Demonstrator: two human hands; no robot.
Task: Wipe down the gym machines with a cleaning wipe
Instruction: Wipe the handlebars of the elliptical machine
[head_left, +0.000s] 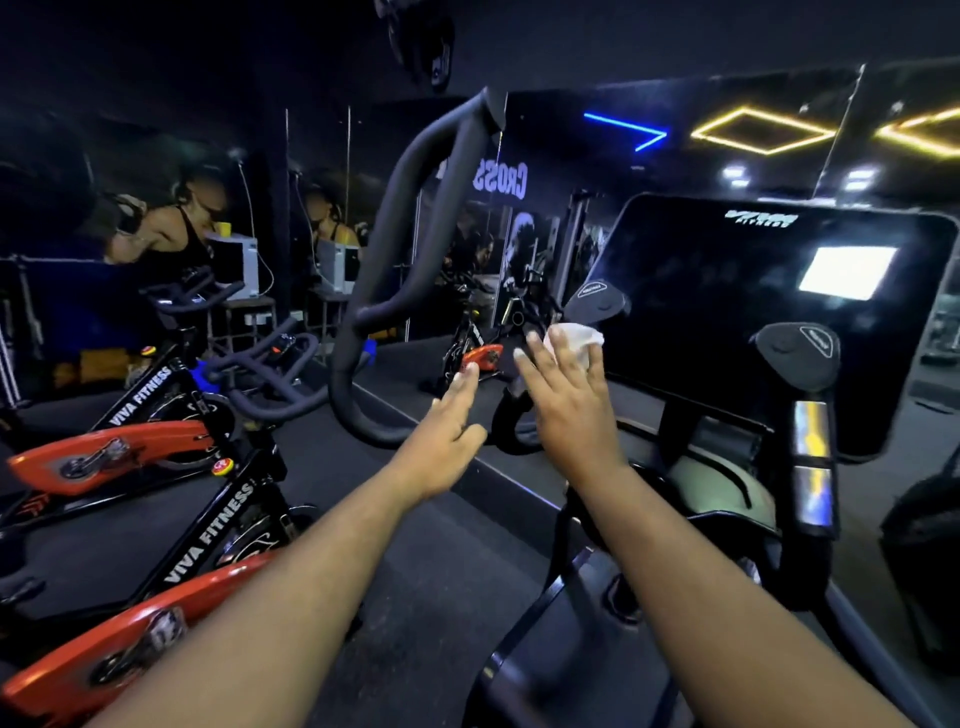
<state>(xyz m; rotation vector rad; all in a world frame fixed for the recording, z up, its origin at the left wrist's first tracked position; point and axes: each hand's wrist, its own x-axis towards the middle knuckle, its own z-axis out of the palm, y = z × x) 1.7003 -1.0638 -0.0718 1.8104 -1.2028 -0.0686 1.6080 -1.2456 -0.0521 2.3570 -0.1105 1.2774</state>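
Head view: right hand grip around wipe

Two bare forearms without sleeves, left hand and right hand without gloves, no watch, no ring or bracelet visible, short trimmed fingernails, light nail tips
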